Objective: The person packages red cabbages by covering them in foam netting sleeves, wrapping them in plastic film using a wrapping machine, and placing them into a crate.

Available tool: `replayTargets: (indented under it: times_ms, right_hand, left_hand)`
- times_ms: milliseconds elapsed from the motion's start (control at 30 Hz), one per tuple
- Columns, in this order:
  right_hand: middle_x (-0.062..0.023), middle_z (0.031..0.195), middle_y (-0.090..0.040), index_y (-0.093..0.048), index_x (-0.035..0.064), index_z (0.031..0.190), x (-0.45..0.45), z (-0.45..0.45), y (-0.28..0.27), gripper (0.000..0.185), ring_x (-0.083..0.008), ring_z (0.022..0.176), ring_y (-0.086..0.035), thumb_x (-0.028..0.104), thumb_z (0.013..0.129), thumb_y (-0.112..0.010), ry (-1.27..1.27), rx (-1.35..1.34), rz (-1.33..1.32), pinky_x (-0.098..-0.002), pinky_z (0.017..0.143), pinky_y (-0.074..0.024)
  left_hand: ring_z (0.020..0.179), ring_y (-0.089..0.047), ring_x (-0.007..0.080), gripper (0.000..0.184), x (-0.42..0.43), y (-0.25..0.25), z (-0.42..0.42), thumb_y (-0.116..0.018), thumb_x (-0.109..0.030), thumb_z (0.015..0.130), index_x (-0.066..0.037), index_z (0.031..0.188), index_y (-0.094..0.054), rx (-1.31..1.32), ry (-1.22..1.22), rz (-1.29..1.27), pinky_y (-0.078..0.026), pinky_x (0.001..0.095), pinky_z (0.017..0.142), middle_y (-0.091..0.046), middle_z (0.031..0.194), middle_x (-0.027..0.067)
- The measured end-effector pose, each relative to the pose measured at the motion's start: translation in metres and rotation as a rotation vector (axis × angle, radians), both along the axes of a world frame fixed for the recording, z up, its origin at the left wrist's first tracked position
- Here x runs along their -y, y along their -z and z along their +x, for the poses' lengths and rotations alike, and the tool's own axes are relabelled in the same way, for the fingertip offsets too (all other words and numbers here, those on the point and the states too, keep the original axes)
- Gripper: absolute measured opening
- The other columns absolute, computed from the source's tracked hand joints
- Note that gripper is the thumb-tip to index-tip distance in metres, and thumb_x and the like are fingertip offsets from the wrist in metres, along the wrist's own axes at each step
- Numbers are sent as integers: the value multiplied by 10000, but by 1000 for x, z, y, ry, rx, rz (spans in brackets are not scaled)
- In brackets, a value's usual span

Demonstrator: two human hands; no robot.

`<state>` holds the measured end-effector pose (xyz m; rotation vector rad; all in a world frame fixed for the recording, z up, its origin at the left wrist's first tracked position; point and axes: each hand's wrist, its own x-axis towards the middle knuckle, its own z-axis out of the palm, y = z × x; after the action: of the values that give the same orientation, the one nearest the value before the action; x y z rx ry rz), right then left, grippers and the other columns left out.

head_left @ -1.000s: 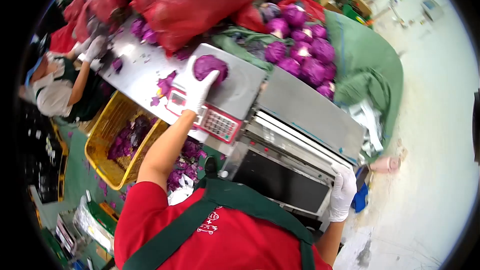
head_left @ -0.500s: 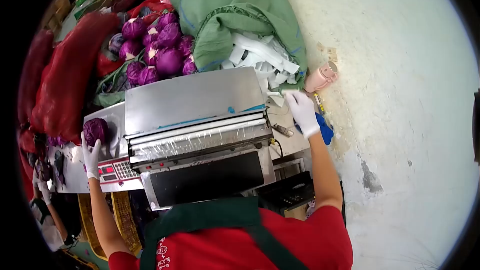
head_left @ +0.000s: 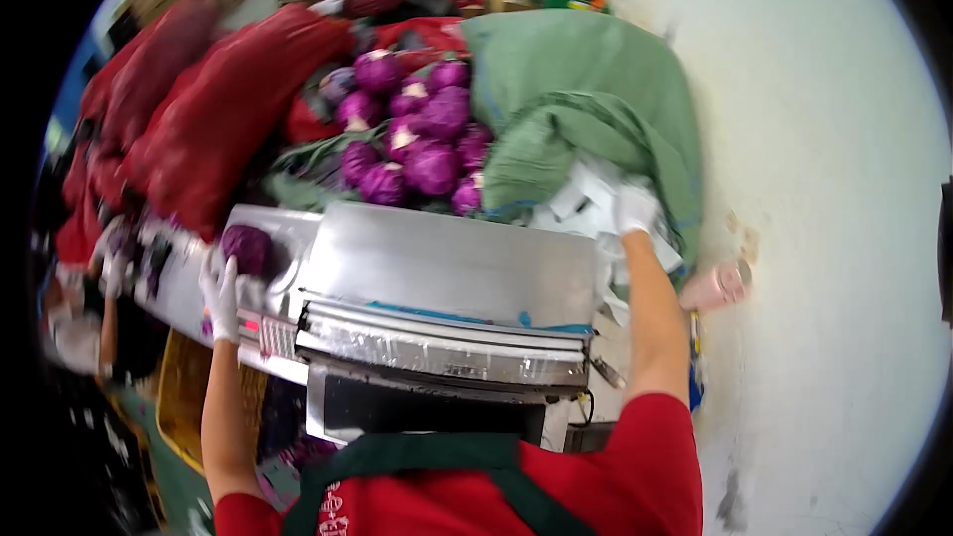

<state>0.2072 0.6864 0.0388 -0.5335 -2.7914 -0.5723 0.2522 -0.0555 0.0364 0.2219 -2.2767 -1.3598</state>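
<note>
At frame left, the left hand (head_left: 220,290) had fingers spread at the edge of a cabbage (head_left: 247,248). Upper right, the right hand (head_left: 635,210) met white strips (head_left: 578,201), grip unclear. Shirt print (head_left: 334,512) was blurred.

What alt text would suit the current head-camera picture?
A person's white-gloved left hand is at a round purple cabbage; the white-gloved right hand is among white strips at an open green fabric sack. Between them stands a silver metal machine, with more purple cabbages behind.

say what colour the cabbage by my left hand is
The round cabbage is purple, head view.
</note>
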Motion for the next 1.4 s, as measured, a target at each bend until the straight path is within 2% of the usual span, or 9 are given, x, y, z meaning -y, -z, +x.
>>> replayTargets:
  times_ms: [100,200,300,533,733,933,1067,1200,1400]
  right_hand:
    - [-158,903,-667,-692,75,851,1,27,-23,192,-334,840,-638,182,813,-537,-144,-28,-140,-444,726,-507]
    - [-195,1056,-634,-580,70,1130,54,95,-89,296,-394,972,-594,259,924,-483,-296,-313,-662,-423,830,-470]
    - [-129,951,-637,-543,-36,1089,115,148,-130,271,-237,914,-607,191,940,-533,-422,-479,-1012,-362,839,-456]
    - [17,731,-511,-566,0,846,285,234,-149,149,-72,697,-449,134,908,-585,-695,216,-1318,-232,645,-396]
    - [26,747,-528,-591,0,869,331,257,-128,129,-54,692,-457,125,900,-592,-593,408,-1403,-218,617,-391]
    - [-31,743,-633,-653,-25,1023,376,253,-144,352,-99,655,-581,266,976,-460,-723,499,-2184,-253,609,-484]
    - [-94,1073,-615,-611,-14,1170,457,225,-136,307,-135,1005,-587,190,959,-521,-876,16,-1649,-272,903,-455]
    - [-88,1099,-607,-610,-12,1122,491,209,-95,243,-143,991,-586,93,903,-614,-746,71,-2278,-283,892,-470]
    - [-53,892,-623,-577,21,964,530,176,-75,125,-116,777,-590,138,951,-535,-494,-2,-2267,-263,703,-516]
  left_hand:
    - [1091,-528,185,417,-14,-7,31,-600,-221,925,12,1260,-514,-83,-139,67,-402,300,961,-560,1199,116]
    - [652,-549,72,215,-50,-35,73,-569,-219,950,-42,994,-682,-70,-189,58,-448,227,583,-623,774,-5]
    - [658,-575,51,196,-123,-84,115,-597,-202,930,-62,1038,-683,3,20,390,-462,207,565,-662,827,17]
    - [976,-575,99,460,-223,-104,163,-648,-171,886,-34,1298,-498,270,681,986,-484,223,767,-597,1112,77]
    - [801,-594,83,255,-198,-98,192,-668,-189,880,-11,1050,-604,294,431,906,-492,238,712,-641,951,41]
    - [823,-624,98,193,-169,-87,192,-664,-149,882,-8,993,-592,123,460,1224,-512,250,754,-654,908,58]
    - [877,-612,118,113,-156,-88,191,-678,-129,868,-37,928,-648,178,566,1186,-490,252,803,-644,948,32]
    - [1020,-550,169,92,-116,-90,175,-672,-59,829,-6,889,-627,-350,219,311,-435,282,891,-586,1017,71]
    - [782,-492,49,214,-66,-70,139,-581,-253,949,-56,1015,-528,131,466,1316,-437,205,704,-523,867,-16]
